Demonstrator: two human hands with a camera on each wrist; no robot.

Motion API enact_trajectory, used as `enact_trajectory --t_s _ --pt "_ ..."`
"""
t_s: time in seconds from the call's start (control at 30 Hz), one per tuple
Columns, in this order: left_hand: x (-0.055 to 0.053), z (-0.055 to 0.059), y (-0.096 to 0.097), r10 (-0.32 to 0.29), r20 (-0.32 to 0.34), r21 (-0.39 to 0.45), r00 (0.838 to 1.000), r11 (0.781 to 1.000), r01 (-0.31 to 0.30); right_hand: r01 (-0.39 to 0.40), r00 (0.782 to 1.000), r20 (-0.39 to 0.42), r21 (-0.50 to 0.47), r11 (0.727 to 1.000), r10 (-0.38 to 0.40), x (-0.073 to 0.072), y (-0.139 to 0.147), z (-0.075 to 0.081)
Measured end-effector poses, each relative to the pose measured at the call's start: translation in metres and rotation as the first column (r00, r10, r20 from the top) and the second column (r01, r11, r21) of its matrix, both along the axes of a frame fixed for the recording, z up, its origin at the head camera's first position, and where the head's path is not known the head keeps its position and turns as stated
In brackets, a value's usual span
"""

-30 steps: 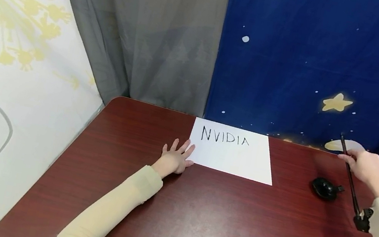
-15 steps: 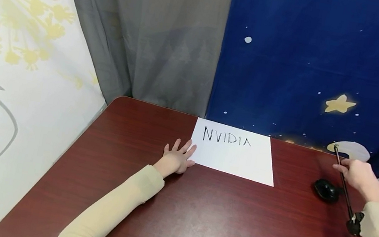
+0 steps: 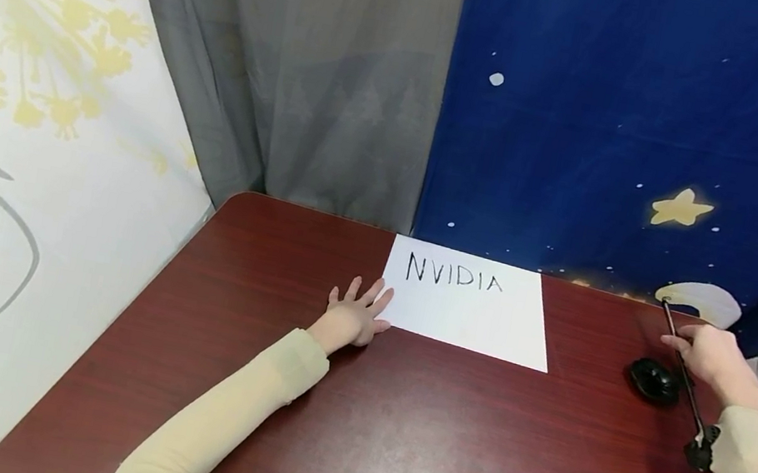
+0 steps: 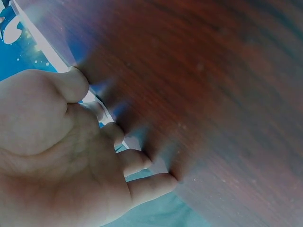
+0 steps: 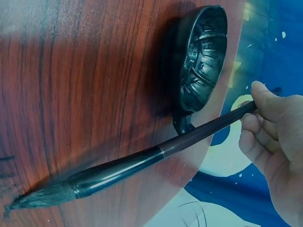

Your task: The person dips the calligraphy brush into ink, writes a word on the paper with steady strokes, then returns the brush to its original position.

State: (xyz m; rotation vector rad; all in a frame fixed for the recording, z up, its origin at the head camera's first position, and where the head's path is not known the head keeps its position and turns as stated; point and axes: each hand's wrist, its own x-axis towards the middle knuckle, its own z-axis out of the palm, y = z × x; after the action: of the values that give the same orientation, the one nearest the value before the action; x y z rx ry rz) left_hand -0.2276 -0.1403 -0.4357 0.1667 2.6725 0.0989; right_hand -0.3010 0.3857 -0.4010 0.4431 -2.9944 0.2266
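My right hand [image 3: 716, 355] pinches the upper handle of a large calligraphy brush [image 5: 123, 172] between thumb and fingers. The brush's dark bristles [image 5: 40, 196] point back toward the person, low over the tabletop, with dark marks near the tip in the right wrist view. Beside the brush sits a small black ink dish [image 3: 654, 380] with a stubby handle; its ribbed inside looks wet. My left hand [image 3: 349, 320] lies palm down with fingers spread, its fingertips at the left edge of a white paper sheet [image 3: 469, 329]. "NVIDIA" is lettered in black across the sheet's upper part.
The dark red wooden table [image 3: 390, 433] ends at the back against a grey curtain [image 3: 358, 97] and a blue starry curtain [image 3: 594, 139]. A white wall [image 3: 104, 239] with yellow and grey patterns runs along the left. Faint dark marks show on the table below the right wrist.
My right hand has come a little left and lower with the brush, nearer the ink dish. The left hand and the paper have stayed in place; the head view has shifted slightly.
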Motion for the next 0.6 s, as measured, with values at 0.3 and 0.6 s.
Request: enact_trajectory --t_s 0.3,0.6 --pt "-0.003 -0.004 0.001 0.016 0.000 -0.005 1.000 1.000 -0.016 0.052 0.993 0.102 -0.011 0.999 -0.050 0.000 0.002 -0.005" --pt "0.001 0.000 0.002 0.011 0.002 -0.015 1.000 1.000 -0.011 0.067 0.985 0.162 -0.001 0.998 -0.066 -0.003 0.006 -0.011"
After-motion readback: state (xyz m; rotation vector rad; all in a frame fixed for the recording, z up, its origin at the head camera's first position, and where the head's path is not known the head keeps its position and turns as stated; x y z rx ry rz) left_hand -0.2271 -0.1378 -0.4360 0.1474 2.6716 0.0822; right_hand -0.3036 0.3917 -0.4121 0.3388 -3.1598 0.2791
